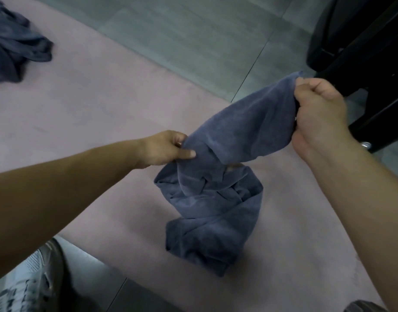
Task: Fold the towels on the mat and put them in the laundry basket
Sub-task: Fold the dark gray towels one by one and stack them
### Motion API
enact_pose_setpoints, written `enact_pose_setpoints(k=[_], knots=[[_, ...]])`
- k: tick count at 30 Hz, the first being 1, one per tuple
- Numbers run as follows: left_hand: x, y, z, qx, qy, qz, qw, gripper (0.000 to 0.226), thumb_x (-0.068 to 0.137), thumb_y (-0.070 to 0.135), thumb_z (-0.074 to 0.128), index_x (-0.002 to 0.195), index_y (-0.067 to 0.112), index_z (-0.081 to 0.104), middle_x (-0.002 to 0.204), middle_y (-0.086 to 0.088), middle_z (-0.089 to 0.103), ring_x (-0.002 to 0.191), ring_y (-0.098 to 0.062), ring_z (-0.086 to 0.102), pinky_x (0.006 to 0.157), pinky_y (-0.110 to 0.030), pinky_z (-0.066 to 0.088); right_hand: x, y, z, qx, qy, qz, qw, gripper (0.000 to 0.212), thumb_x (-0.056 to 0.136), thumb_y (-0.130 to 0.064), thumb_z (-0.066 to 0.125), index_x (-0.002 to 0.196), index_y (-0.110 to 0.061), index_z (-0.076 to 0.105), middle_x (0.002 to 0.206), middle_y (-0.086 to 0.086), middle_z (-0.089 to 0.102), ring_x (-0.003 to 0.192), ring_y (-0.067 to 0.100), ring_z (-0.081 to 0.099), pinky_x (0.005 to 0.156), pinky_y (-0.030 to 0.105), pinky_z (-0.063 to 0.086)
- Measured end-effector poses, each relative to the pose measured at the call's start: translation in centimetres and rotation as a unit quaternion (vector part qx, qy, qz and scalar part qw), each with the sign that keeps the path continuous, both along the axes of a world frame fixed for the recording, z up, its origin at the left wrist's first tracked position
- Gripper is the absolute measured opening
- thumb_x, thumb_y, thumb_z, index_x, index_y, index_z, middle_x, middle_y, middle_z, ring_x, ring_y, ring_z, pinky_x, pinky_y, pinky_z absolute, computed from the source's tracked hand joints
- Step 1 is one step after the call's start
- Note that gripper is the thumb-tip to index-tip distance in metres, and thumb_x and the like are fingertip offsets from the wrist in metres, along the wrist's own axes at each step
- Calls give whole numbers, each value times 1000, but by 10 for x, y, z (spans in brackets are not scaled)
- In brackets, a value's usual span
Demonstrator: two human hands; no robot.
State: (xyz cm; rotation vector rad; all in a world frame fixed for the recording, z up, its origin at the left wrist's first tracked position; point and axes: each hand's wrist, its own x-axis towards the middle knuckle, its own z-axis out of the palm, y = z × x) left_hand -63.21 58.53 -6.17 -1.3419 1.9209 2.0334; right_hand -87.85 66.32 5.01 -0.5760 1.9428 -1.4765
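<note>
A blue-grey towel [227,172] hangs crumpled between both my hands, its lower part bunched on the pink mat [92,113]. My left hand [164,148] pinches the towel's edge at the left. My right hand [317,115] grips the other end in a fist, raised higher at the right. A second blue-grey towel [11,48] lies in a heap on the mat at the far left. No laundry basket is in view.
Grey floor tiles [193,41] border the mat at the back. A black piece of furniture with a frame [362,52] stands at the top right, close behind my right hand. My grey shoe [29,280] is at the bottom left.
</note>
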Motion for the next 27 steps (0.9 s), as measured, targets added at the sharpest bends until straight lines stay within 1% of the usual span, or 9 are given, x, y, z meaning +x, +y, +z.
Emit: enact_pose_setpoints(k=[2, 5, 8, 11, 16, 17, 20, 24, 27], knots=[[9, -12, -1, 45, 61, 69, 995, 29, 95, 18, 67, 112, -4, 60, 109, -19, 71, 102, -36, 68, 94, -45, 57, -1, -1, -2, -14, -13, -10, 1000, 16, 97, -24, 61, 81, -23, 64, 78, -4, 66, 78, 12, 63, 75, 33, 57], [22, -30, 9, 152, 173, 182, 956, 34, 94, 24, 61, 122, 4, 59, 112, -14, 67, 99, -27, 66, 85, -35, 59, -2, -2, -8, -11, -31, -26, 999, 18, 98, -22, 59, 80, -22, 62, 76, -6, 67, 78, 12, 64, 73, 30, 57], [33, -33, 12, 202, 171, 160, 951, 58, 88, 46, 68, 124, 1, 61, 120, -19, 68, 108, -30, 68, 89, -35, 58, -2, -2, -19, 27, -36, -18, 999, 16, 97, -23, 59, 81, -23, 63, 80, -4, 68, 80, 15, 64, 73, 34, 55], [39, -25, 4, 63, -4, 80, 995, 88, 46, 48, 97, 116, 9, 58, 113, -16, 71, 103, -27, 70, 80, -33, 60, -3, -3, -28, 86, -61, 12, 994, 13, 97, -29, 59, 91, -22, 68, 87, -2, 72, 83, 17, 67, 76, 37, 56], [18, -5, -8, -231, -125, 89, 961, 45, 78, 36, 83, 104, 16, 52, 110, -5, 56, 96, -20, 58, 83, -32, 50, 4, -7, -40, 144, -105, 49, 983, 12, 100, -25, 56, 95, -19, 65, 76, -3, 69, 65, 13, 66, 58, 30, 55], [12, -1, -4, -264, -98, 90, 955, 38, 80, 38, 81, 97, 17, 54, 100, -2, 59, 87, -16, 57, 78, -31, 49, 8, -8, -41, 147, -119, 48, 981, 12, 100, -24, 57, 94, -18, 65, 77, -2, 70, 63, 13, 68, 56, 28, 55], [-4, 20, 11, -198, 11, 56, 978, 31, 81, 44, 79, 83, 17, 64, 77, 5, 65, 69, -7, 57, 70, -28, 50, 18, -12, -38, 105, -198, 29, 974, 13, 100, -18, 57, 101, -9, 66, 80, 5, 72, 62, 15, 72, 55, 29, 56], [-23, 42, 29, -119, 194, 146, 963, 51, 68, 49, 83, 110, 27, 64, 114, -2, 65, 103, -12, 65, 90, -25, 54, 37, -11, -31, 77, -174, 104, 976, 14, 100, -9, 55, 87, -9, 60, 79, 9, 69, 73, 22, 71, 59, 32, 58], [-33, 34, 41, -130, 201, 188, 952, 40, 74, 36, 87, 106, 25, 66, 105, -1, 65, 96, -9, 65, 86, -17, 52, 48, -7, -27, 75, -102, 173, 977, 8, 98, -8, 59, 91, -6, 58, 92, 18, 70, 82, 26, 72, 64, 34, 59]])
